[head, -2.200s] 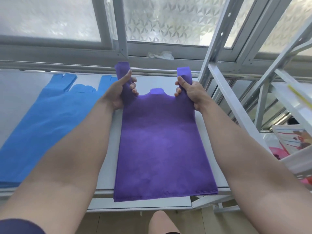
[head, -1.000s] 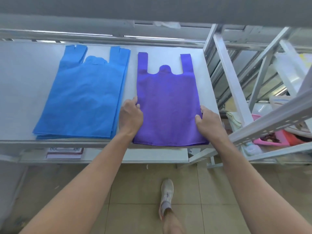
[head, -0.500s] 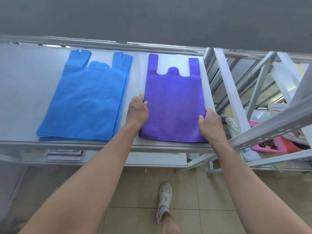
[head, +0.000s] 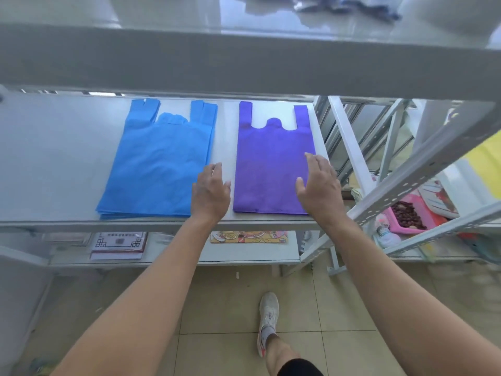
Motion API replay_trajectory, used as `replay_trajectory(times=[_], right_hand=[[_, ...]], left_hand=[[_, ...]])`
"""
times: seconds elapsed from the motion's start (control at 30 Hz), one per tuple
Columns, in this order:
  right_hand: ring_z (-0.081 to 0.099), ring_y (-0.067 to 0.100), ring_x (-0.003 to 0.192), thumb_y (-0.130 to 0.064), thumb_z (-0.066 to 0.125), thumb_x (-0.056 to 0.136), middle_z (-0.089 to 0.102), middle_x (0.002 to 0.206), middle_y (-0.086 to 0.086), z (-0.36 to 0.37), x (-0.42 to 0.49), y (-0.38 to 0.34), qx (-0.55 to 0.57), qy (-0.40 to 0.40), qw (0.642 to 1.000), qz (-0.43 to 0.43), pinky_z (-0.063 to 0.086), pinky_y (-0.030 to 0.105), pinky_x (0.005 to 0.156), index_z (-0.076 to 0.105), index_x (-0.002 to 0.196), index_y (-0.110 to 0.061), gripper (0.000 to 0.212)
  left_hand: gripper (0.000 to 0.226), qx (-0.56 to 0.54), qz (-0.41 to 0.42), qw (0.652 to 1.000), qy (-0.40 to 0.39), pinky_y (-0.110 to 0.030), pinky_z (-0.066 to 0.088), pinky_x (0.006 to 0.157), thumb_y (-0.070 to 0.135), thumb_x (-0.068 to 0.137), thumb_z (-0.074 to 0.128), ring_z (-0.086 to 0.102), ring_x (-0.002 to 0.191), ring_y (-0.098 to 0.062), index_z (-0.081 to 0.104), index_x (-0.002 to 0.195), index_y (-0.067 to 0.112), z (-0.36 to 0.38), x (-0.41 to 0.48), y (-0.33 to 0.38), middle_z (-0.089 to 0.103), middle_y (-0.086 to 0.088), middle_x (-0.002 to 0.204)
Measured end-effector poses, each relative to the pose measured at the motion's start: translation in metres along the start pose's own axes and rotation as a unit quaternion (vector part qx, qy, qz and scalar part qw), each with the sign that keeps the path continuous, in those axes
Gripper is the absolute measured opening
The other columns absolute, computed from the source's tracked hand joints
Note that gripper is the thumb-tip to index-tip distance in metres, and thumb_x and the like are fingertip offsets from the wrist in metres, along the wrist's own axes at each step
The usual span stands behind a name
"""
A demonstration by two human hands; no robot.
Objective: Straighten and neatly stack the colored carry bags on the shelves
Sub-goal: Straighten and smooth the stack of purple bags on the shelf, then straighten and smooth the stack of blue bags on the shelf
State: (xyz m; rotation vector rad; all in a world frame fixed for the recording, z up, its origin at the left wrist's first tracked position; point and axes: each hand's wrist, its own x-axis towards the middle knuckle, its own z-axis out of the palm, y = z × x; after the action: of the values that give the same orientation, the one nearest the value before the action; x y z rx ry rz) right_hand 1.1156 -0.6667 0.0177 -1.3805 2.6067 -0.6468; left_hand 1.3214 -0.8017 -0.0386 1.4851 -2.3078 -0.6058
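A purple carry bag (head: 268,164) lies flat on the white shelf (head: 59,158), handles pointing away from me. To its left sits a stack of blue carry bags (head: 157,164), edges roughly aligned. My left hand (head: 210,192) hovers with straight fingers over the gap between the two piles, just off the purple bag's left edge. My right hand (head: 318,185) is spread open over the purple bag's right edge and holds nothing.
The edge of an upper shelf (head: 244,61) crosses the top of the view. A slanted metal rack frame (head: 406,185) stands at the right, with a pink tray (head: 409,215) behind it. Printed cards (head: 119,244) lie on the lower shelf. My shoe (head: 268,318) is on the tiled floor.
Both hands let go of the purple bag's lower sides, opened and lifted slightly. The view has pulled back, and the upper shelf's edge now shows.
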Motion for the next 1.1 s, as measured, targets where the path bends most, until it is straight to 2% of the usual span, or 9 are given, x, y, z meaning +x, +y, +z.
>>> replay_trajectory(times=[0.17, 0.4, 0.6, 0.73, 0.8, 0.87, 0.93, 1.03, 1.1], right_hand=[[0.041, 0.032, 0.14, -0.023, 0.058, 0.097, 0.041, 0.155, 0.006, -0.04, -0.048, -0.068, 0.019, 0.027, 0.998, -0.061, 0.04, 0.05, 0.108, 0.043, 0.153, -0.016, 0.058], [0.04, 0.035, 0.136, -0.019, 0.059, 0.097, 0.045, 0.149, 0.01, -0.031, -0.094, -0.144, 0.057, -0.05, 0.993, -0.09, 0.039, 0.05, 0.11, 0.047, 0.149, -0.015, 0.053], [0.047, 0.03, 0.136, -0.022, 0.059, 0.098, 0.047, 0.151, 0.013, 0.025, -0.088, -0.182, 0.139, -0.208, 0.968, -0.004, 0.044, 0.047, 0.11, 0.038, 0.155, -0.016, 0.06], [0.058, 0.023, 0.109, -0.027, 0.057, 0.099, 0.055, 0.143, 0.01, 0.067, -0.059, -0.204, 0.187, -0.292, 0.933, 0.092, 0.049, 0.041, 0.097, 0.037, 0.155, -0.015, 0.06], [0.055, 0.022, 0.106, -0.026, 0.057, 0.099, 0.055, 0.142, 0.01, 0.083, -0.047, -0.211, 0.169, -0.295, 0.935, 0.1, 0.045, 0.037, 0.093, 0.037, 0.154, -0.01, 0.061], [0.053, 0.026, 0.114, -0.025, 0.058, 0.098, 0.053, 0.144, 0.013, 0.097, -0.036, -0.217, 0.14, -0.293, 0.939, 0.113, 0.043, 0.037, 0.095, 0.04, 0.151, -0.006, 0.059], [0.053, 0.032, 0.126, -0.027, 0.06, 0.096, 0.051, 0.147, 0.015, 0.109, -0.026, -0.221, 0.116, -0.285, 0.943, 0.128, 0.045, 0.04, 0.101, 0.041, 0.148, -0.005, 0.059], [0.054, 0.037, 0.124, -0.036, 0.065, 0.091, 0.053, 0.14, 0.017, 0.125, -0.012, -0.228, 0.112, -0.261, 0.946, 0.153, 0.05, 0.049, 0.101, 0.044, 0.139, -0.006, 0.06], [0.048, 0.039, 0.131, -0.043, 0.069, 0.092, 0.047, 0.144, 0.02, 0.134, -0.005, -0.235, 0.097, -0.239, 0.95, 0.178, 0.048, 0.049, 0.104, 0.04, 0.142, -0.004, 0.069]], left_hand=[[0.06, 0.04, -0.021, 0.999, -0.011, -0.054, 0.041, 0.108, 0.03, 0.101, 0.06, 0.042, 0.141, -0.036, 0.039, 0.152, 0.006, -0.059, -0.064, -0.031, 0.039, -0.015, 0.156], [0.061, 0.042, -0.103, 0.994, 0.02, -0.053, 0.037, 0.114, 0.034, 0.104, 0.052, 0.037, 0.143, -0.038, 0.034, 0.154, 0.003, -0.135, -0.128, -0.114, 0.035, -0.019, 0.156], [0.049, 0.02, -0.145, 0.988, 0.05, -0.05, 0.04, 0.11, 0.028, 0.104, 0.052, 0.045, 0.135, -0.037, 0.047, 0.146, 0.003, -0.147, -0.107, -0.168, 0.044, -0.019, 0.148], [0.041, -0.031, -0.222, 0.972, 0.067, -0.044, 0.043, 0.105, 0.027, 0.103, 0.053, 0.053, 0.124, -0.035, 0.054, 0.139, 0.008, -0.135, -0.077, -0.182, 0.05, -0.017, 0.137], [0.038, -0.035, -0.242, 0.967, 0.068, -0.043, 0.043, 0.102, 0.027, 0.102, 0.056, 0.052, 0.123, -0.034, 0.056, 0.136, 0.009, -0.13, -0.068, -0.189, 0.05, -0.016, 0.136], [0.037, -0.043, -0.252, 0.964, 0.07, -0.042, 0.043, 0.1, 0.026, 0.101, 0.058, 0.049, 0.124, -0.035, 0.056, 0.134, 0.009, -0.129, -0.053, -0.2, 0.05, -0.017, 0.135], [0.038, -0.041, -0.259, 0.962, 0.07, -0.042, 0.042, 0.098, 0.028, 0.099, 0.062, 0.048, 0.123, -0.035, 0.055, 0.131, 0.009, -0.13, -0.034, -0.208, 0.053, -0.018, 0.132], [0.046, -0.036, -0.264, 0.963, 0.05, -0.042, 0.045, 0.092, 0.032, 0.094, 0.069, 0.049, 0.12, -0.036, 0.05, 0.128, 0.007, -0.133, -0.014, -0.208, 0.053, -0.018, 0.128], [0.057, -0.058, -0.29, 0.955, 0.009, -0.044, 0.047, 0.09, 0.031, 0.09, 0.074, 0.051, 0.121, -0.038, 0.044, 0.131, 0.004, -0.134, 0.003, -0.208, 0.05, -0.02, 0.131]])
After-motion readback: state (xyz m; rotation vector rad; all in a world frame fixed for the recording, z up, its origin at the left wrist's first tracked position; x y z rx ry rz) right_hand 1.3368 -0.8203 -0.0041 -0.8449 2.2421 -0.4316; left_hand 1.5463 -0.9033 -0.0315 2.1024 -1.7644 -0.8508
